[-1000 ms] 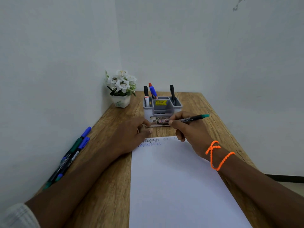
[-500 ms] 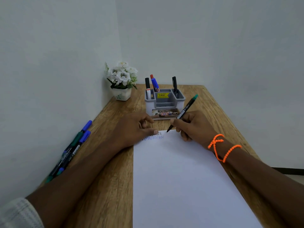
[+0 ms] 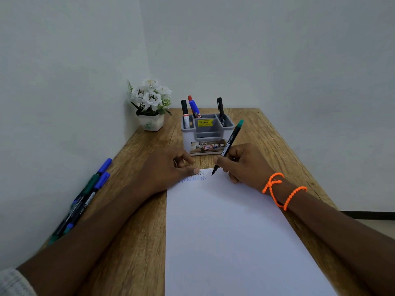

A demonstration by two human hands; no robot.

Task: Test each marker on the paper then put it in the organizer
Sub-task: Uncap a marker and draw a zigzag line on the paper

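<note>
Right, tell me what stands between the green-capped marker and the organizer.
Nothing visible does. The right hand holds the green-capped marker on the paper, directly before the organizer; only bare table lies between.

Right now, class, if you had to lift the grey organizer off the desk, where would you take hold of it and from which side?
Probably grip the grey organizer across its two plain outer side walls, coming from above. The front carries a label and the hands sit just before it; markers stand tall in the back compartments, so fingers would likely keep to the walls' lower front parts.
</note>
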